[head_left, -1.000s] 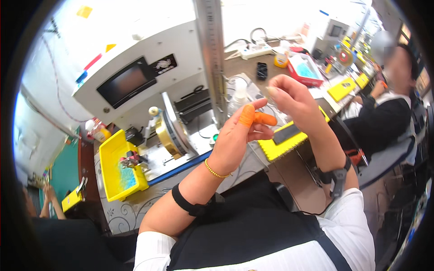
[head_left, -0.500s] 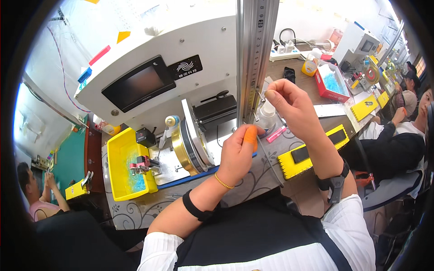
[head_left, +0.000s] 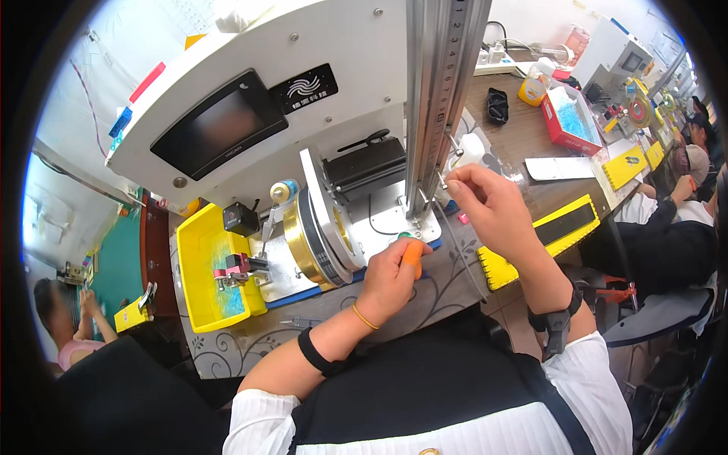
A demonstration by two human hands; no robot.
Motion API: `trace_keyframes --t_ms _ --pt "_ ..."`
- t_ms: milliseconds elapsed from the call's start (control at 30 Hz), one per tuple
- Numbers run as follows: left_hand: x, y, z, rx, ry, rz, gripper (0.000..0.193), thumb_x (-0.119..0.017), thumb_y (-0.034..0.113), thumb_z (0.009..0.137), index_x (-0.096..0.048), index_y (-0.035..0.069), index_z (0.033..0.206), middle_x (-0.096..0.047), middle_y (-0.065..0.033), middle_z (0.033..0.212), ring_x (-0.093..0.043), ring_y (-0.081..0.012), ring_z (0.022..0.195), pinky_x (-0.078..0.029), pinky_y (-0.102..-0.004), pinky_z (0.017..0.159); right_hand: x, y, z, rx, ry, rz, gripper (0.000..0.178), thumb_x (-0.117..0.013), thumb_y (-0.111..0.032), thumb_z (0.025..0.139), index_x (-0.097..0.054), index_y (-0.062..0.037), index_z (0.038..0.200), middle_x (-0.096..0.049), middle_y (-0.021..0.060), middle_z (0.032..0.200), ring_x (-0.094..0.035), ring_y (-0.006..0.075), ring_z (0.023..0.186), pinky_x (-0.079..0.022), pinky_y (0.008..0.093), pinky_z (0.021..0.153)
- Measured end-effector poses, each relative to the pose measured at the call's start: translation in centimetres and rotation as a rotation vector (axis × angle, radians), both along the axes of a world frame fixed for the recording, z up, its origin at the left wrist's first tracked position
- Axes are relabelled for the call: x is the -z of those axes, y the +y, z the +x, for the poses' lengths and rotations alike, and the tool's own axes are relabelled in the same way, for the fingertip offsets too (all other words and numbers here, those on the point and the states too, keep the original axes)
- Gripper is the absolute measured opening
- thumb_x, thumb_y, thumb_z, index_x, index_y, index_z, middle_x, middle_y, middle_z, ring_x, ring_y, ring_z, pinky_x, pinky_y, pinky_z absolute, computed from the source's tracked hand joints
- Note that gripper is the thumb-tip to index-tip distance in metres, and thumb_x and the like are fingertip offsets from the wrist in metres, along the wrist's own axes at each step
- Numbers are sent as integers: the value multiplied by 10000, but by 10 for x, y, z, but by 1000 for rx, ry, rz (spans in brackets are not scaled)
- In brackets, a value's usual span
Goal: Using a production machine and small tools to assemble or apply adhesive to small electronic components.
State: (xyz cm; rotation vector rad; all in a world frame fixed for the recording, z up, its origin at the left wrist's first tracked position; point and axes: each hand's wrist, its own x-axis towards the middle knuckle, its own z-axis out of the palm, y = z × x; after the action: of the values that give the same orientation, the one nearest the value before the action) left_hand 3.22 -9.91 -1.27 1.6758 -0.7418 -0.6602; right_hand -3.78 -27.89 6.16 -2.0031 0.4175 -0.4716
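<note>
My left hand point(head_left: 390, 274) is closed in a pinch at the front edge of the machine's base plate, just right of the gold and black wheel point(head_left: 307, 241). An orange finger cot point(head_left: 412, 259) covers one of its digits. A bit of green shows at its fingertips, too small to name. Higher and to the right, my right hand point(head_left: 497, 208) pinches thumb and forefinger together beside a small metal pin point(head_left: 443, 180). That pin sticks out from the upright metal column with ruler marks point(head_left: 442, 98). Whatever lies between the right fingertips does not show clearly.
Left of the wheel stands a yellow bin point(head_left: 199, 292) with blue shreds. A dark screen point(head_left: 220, 135) sits on the white machine housing. On the right are a yellow-edged tray point(head_left: 497, 269), a white bottle point(head_left: 472, 148) and a red box point(head_left: 580, 136). Other people sit on both sides.
The view has shifted. My right hand has come down along the column, from the upper pin to the lower one. My left hand has moved down and left, toward the wheel.
</note>
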Motion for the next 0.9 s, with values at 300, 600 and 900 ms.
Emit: trace_keyframes --t_ms 300,600,900 --pt "3 12 -2 127 -11 132 270 -462 240 1002 -642 43 960 -555 -14 616 -502 -84 580 -414 -251 562 40 44 -13 -4 -49 330 243 -586 -215 962 -647 -2 1061 -615 -6 794 -508 17 612 -403 172 546" --pt "-15 97 12 206 -558 147 268 -514 271 978 -639 34 986 -649 -70 820 -600 -147 697 -491 -306 650 62 48 23 50 -53 658 215 -615 -222 944 -651 -14 981 -638 21 816 -528 44 581 -405 195 527" --pt "-52 117 36 -362 143 -320 365 -394 215 1001 -538 -12 1249 -627 -107 1137 -597 -103 692 -490 -252 683 86 87 72 -229 -427 -38 99 -578 -12 852 -658 3 909 -564 96 916 -542 213 867 -427 310 787"
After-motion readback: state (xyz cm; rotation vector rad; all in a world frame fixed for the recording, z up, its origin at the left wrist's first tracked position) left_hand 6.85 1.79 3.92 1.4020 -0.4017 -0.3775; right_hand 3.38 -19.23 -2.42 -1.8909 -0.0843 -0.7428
